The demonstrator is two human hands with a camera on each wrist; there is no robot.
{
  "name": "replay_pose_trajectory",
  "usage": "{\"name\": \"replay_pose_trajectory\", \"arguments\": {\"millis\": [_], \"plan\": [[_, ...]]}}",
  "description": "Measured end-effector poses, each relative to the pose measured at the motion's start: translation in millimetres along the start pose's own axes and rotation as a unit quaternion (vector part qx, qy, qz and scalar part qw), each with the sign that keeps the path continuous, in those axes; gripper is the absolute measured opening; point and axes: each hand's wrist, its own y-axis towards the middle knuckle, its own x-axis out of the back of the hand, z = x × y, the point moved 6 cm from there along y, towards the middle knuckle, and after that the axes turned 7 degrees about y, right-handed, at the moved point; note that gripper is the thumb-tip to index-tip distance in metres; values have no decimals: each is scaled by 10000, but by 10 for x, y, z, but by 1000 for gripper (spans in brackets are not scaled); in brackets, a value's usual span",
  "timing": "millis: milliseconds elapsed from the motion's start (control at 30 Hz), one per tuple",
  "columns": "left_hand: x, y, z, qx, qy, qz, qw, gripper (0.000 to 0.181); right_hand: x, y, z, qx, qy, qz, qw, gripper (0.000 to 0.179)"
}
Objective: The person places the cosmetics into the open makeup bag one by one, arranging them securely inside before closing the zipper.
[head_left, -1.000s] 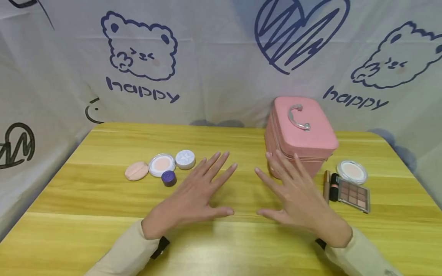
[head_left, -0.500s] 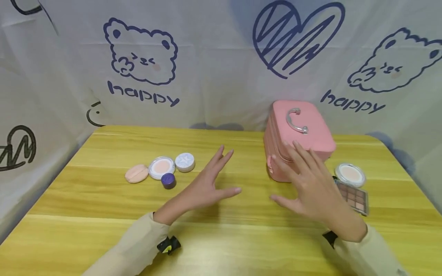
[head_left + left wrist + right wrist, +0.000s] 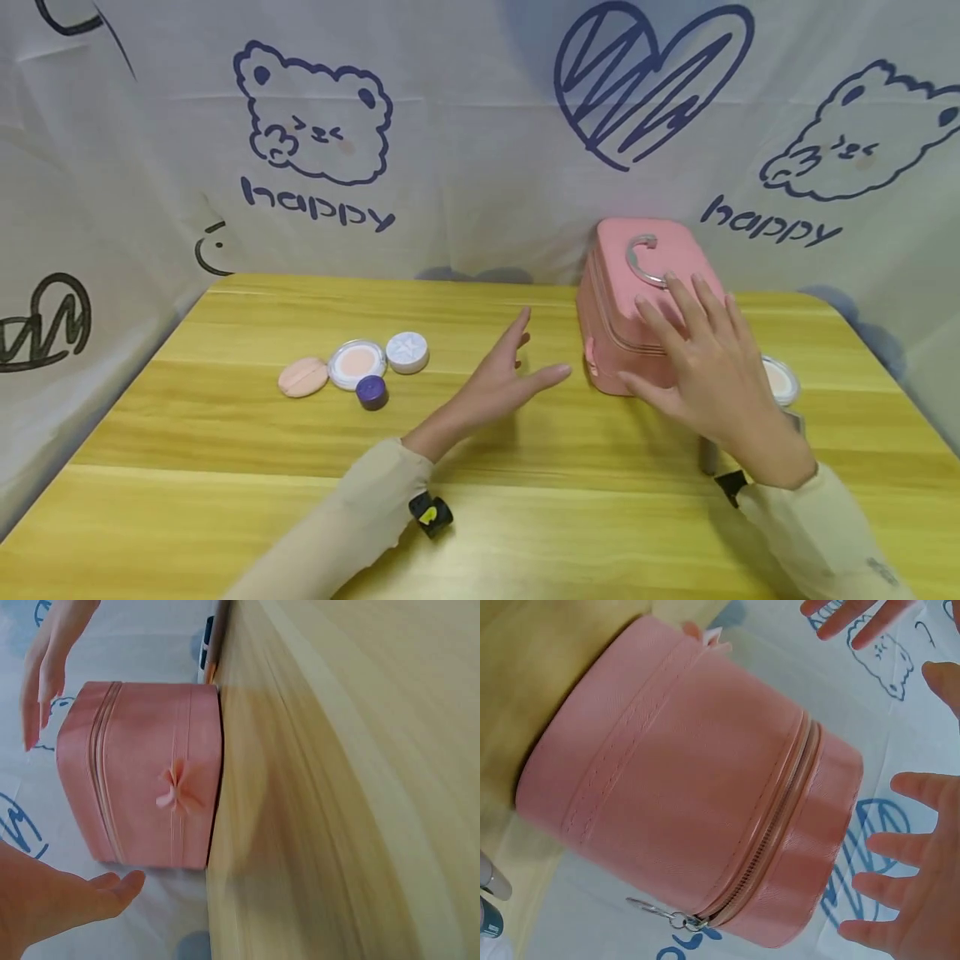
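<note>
A pink zippered case (image 3: 626, 292) with a metal handle stands at the back right of the table. My left hand (image 3: 495, 387) reaches in from the case's left side, thumb and fingers spread apart. In the left wrist view, its thumb shows just beside the case (image 3: 150, 772), which bears a pink bow. My right hand (image 3: 712, 383) hovers over the near right part of the case, fingers spread, overlapping its lid in the head view. The right wrist view shows the zipper pull on the case (image 3: 697, 772), with fingers held off the lid. Both hands hold nothing.
To the left lie a powder puff (image 3: 303, 377), a compact (image 3: 356, 364), a white star-topped jar (image 3: 407, 352) and a small purple lidded pot (image 3: 371, 392). Another compact (image 3: 782, 383) and an eyeshadow palette (image 3: 795, 422) are partly hidden behind the right hand. A printed cloth hangs behind.
My left hand has moved right, toward the case. The right hand has shifted right and farther back, over the case. The case and cosmetics have stayed put.
</note>
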Motion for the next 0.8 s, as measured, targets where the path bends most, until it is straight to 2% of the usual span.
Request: {"name": "replay_pose_trajectory", "arguments": {"millis": [233, 400, 500, 633, 733, 800], "plan": [[-172, 206, -57, 309, -413, -171, 9985, 87, 2, -9, -211, -515, -73, 95, 9986, 89], [-270, 376, -4, 662, -1109, -379, 9909, 77, 50, -17, -429, -978, -36, 115, 9951, 95], [-337, 463, 46, 1038, -1882, -629, 9746, 74, 52, -28, -561, -1506, 274, 281, 9878, 87], [-415, 536, 76, 1432, -2846, -989, 9427, 74, 43, -65, -707, -2356, 696, 430, 9684, 78], [-461, 587, 88, 1496, -3184, -1087, 9298, 71, 31, -94, -788, -2800, 854, 484, 9550, 76], [-485, 614, 92, 1495, -3279, -1082, 9265, 69, 20, -102, -842, -2994, 1086, 452, 9468, 74]]}}
